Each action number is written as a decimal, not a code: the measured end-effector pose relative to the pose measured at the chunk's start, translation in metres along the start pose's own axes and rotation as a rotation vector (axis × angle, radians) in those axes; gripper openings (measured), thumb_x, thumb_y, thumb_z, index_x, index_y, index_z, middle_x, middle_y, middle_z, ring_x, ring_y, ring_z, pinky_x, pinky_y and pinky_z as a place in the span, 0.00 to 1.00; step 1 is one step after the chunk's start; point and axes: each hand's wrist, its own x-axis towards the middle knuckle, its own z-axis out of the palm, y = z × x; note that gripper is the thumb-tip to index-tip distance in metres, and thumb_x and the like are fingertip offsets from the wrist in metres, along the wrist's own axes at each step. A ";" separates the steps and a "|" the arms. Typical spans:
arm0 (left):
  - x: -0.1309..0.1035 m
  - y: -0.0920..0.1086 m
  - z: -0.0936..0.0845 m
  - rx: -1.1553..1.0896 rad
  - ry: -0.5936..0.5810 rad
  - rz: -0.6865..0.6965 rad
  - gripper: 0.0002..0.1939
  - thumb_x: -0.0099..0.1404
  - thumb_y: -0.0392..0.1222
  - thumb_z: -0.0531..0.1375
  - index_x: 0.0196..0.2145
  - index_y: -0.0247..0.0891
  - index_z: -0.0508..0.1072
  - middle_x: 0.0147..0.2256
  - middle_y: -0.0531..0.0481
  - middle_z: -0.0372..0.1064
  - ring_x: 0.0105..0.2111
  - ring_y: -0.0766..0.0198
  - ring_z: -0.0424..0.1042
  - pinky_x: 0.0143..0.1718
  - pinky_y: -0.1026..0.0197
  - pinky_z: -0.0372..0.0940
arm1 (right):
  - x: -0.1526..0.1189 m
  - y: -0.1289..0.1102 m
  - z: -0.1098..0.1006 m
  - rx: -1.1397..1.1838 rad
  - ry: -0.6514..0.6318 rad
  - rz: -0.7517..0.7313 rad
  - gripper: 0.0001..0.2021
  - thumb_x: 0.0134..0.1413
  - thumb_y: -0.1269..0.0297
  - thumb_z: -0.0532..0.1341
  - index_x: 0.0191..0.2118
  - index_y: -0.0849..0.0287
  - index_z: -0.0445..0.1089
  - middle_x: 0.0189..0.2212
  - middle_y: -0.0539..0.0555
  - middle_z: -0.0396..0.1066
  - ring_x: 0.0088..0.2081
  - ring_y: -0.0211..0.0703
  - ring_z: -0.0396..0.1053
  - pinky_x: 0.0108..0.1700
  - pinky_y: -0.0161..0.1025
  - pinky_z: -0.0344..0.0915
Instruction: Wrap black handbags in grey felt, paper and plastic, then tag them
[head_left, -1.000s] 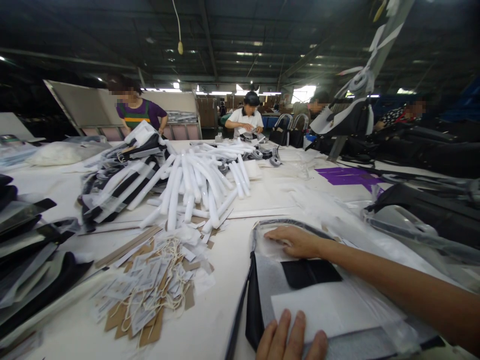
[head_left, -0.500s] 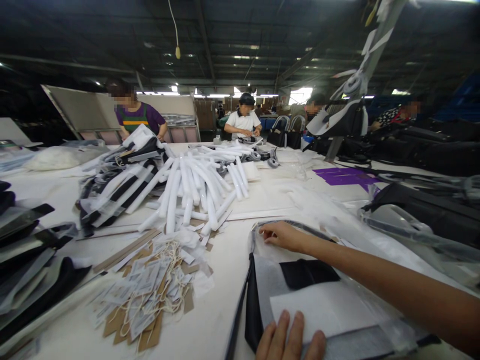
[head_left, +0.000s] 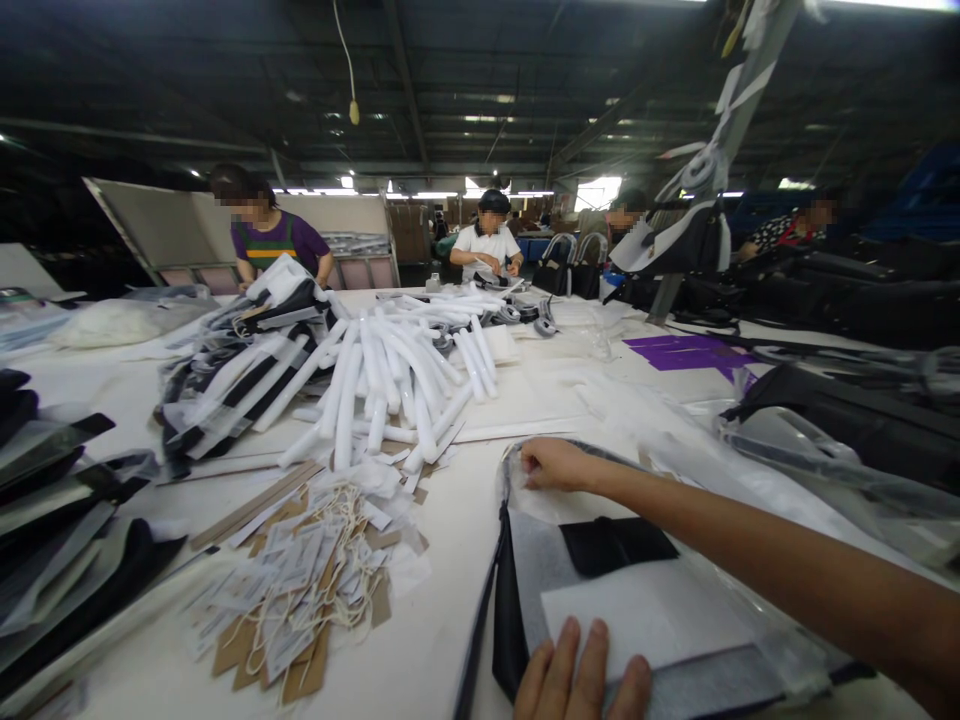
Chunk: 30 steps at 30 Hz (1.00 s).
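A black and grey bag (head_left: pixel 537 560) lies flat on the table in front of me. It has a dark pocket or flap (head_left: pixel 619 545), a white sheet (head_left: pixel 645 610) over its front, and a clear-wrapped handle arching along its far edge. My left hand (head_left: pixel 585 680) rests on the near side of the bag with its fingers spread, touching the white sheet. Reaching across from the right, my right hand (head_left: pixel 559 465) has its fingers curled at the far left end of the handle. What they pinch there is hidden.
To the left lie a heap of tags with strings (head_left: pixel 300 590), white foam tubes (head_left: pixel 390 370), wrapped black bag parts (head_left: pixel 247 380) and stacked black pieces (head_left: pixel 67 560). Purple sheets (head_left: pixel 686 352) and clear plastic lie rightward. Several co-workers (head_left: pixel 487 245) stand or sit across the table.
The fingers of my right hand have curled in more tightly at the handle's left end. My left hand stays on the bag.
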 end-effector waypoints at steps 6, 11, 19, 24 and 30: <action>0.006 -0.001 -0.003 -0.050 0.013 0.005 0.14 0.74 0.40 0.54 0.43 0.55 0.79 0.40 0.58 0.81 0.41 0.64 0.80 0.54 0.62 0.67 | -0.006 0.007 -0.003 0.089 -0.027 0.016 0.12 0.64 0.58 0.64 0.45 0.62 0.71 0.37 0.51 0.73 0.36 0.41 0.72 0.41 0.43 0.72; 0.003 -0.008 -0.006 -0.042 -0.021 0.074 0.13 0.73 0.41 0.56 0.48 0.53 0.78 0.42 0.55 0.80 0.43 0.61 0.80 0.55 0.59 0.67 | -0.012 0.004 -0.007 0.140 -0.002 -0.017 0.12 0.64 0.58 0.64 0.39 0.63 0.73 0.36 0.51 0.73 0.37 0.42 0.72 0.42 0.43 0.72; 0.010 -0.012 -0.018 -0.069 -0.166 0.137 0.18 0.76 0.37 0.50 0.50 0.53 0.78 0.48 0.56 0.78 0.49 0.63 0.77 0.55 0.61 0.66 | -0.044 -0.021 -0.029 0.126 0.170 -0.057 0.05 0.57 0.65 0.68 0.38 0.59 0.75 0.33 0.50 0.77 0.35 0.42 0.74 0.40 0.39 0.69; 0.031 -0.017 -0.041 -0.019 -0.368 0.288 0.19 0.75 0.36 0.49 0.56 0.49 0.73 0.51 0.52 0.76 0.51 0.61 0.75 0.49 0.62 0.71 | -0.081 -0.037 -0.038 0.080 0.305 -0.126 0.02 0.55 0.67 0.67 0.34 0.53 0.78 0.30 0.48 0.79 0.35 0.44 0.75 0.36 0.35 0.63; 0.050 -0.015 -0.058 0.033 -0.525 0.363 0.20 0.76 0.36 0.46 0.57 0.48 0.71 0.53 0.54 0.75 0.51 0.60 0.75 0.46 0.60 0.74 | -0.128 -0.048 -0.029 -0.014 0.381 -0.203 0.07 0.57 0.68 0.64 0.39 0.51 0.79 0.35 0.49 0.80 0.38 0.48 0.76 0.40 0.38 0.64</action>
